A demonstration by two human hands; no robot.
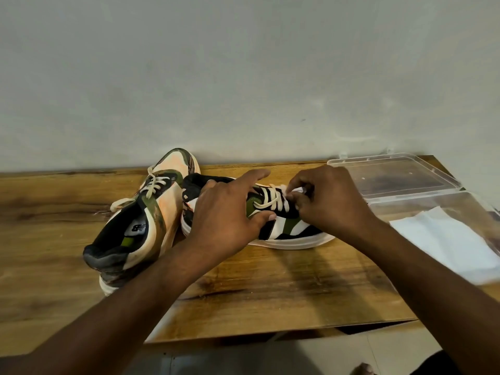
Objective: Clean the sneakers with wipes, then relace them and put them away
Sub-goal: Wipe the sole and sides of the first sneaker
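Observation:
Two sneakers lie on the wooden table (270,288). The left sneaker (151,212) is orange, green and black with cream laces, its heel towards me. The right sneaker (289,228) lies across, toe to the right, black, white and green with a white sole. My left hand (224,215) holds the right sneaker at its collar, thumb on the side and index finger stretched out. My right hand (327,204) pinches a small white wipe (297,189) against the laces (270,201) over the tongue.
A clear plastic box (443,201) stands at the right end of the table, its lid (392,174) behind it by the wall. White wipes (449,239) lie in the box. The table's front edge runs just below my forearms.

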